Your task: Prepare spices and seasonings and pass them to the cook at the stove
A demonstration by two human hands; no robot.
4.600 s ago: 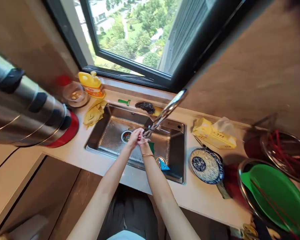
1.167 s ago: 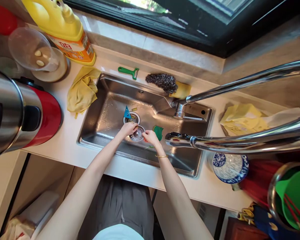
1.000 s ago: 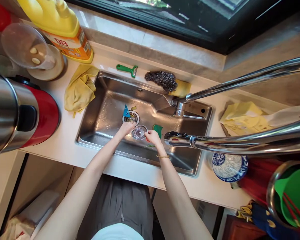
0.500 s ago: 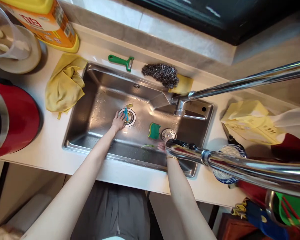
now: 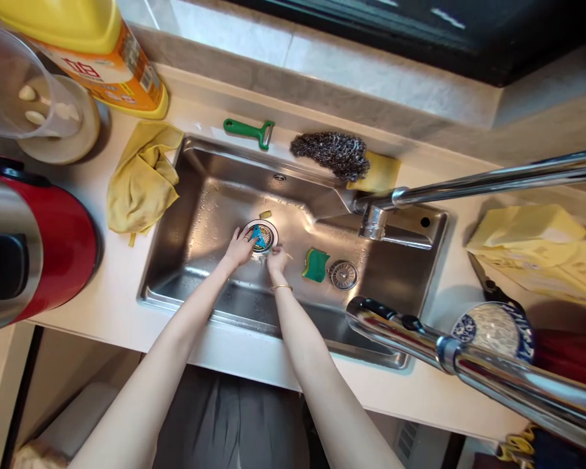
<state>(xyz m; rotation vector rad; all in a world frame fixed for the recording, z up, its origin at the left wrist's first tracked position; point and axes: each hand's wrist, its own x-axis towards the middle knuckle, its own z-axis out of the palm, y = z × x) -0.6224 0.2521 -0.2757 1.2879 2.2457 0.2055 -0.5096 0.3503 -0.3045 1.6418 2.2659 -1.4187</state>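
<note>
At the drain hole (image 5: 275, 229) in the steel sink (image 5: 224, 202), my left hand (image 5: 240, 248) reaches in from the left. Its fingers are apart, with the tips beside or touching a small blue piece (image 5: 260, 234) lying in the drain. Just right of the hole is my right hand (image 5: 276, 258), its fingers closed; a thin pale sliver seems to stick out of them, too small to name. A green and yellow sponge (image 5: 316, 264) lies to the right of that hand, next to a round metal strainer (image 5: 344, 275). A small yellowish scrap (image 5: 265, 214) sits behind the drain.
The tap (image 5: 374, 221) and a thick chrome pipe (image 5: 400, 329) cross the right side. Behind the sink lie a green peeler (image 5: 247, 129), steel wool (image 5: 329, 153) and a yellow pad (image 5: 383, 170). A yellow cloth (image 5: 144, 182) and red appliance (image 5: 58, 241) stand left; a patterned bowl (image 5: 493, 332) right.
My right hand has moved left from beside the strainer to the drain. The thin green scrap that lay in front of the sponge is gone from there. My left hand stays at the drain.
</note>
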